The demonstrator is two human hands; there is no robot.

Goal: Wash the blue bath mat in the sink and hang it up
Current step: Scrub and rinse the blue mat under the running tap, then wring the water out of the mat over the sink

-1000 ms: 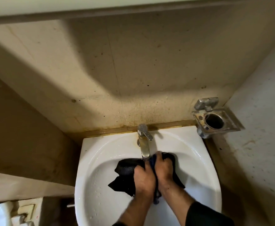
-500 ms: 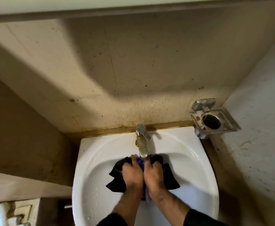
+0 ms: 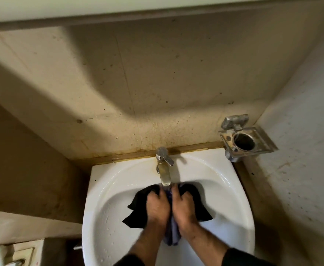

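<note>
Dark, bunched mat (image 3: 138,214) sits in the white sink (image 3: 232,191), just under the tap (image 3: 164,167). Left hand (image 3: 157,208) and right hand (image 3: 184,210) lie side by side, each gripping a fistful of it.

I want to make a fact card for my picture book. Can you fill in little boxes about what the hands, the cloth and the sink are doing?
left hand: grips the mat
right hand: grips the mat
bath mat: dark, bunched between both hands, in the basin
sink: white, wet with droplets
tap: metal, spout right above the mat
metal holder: on the wall, right of the sink
</note>
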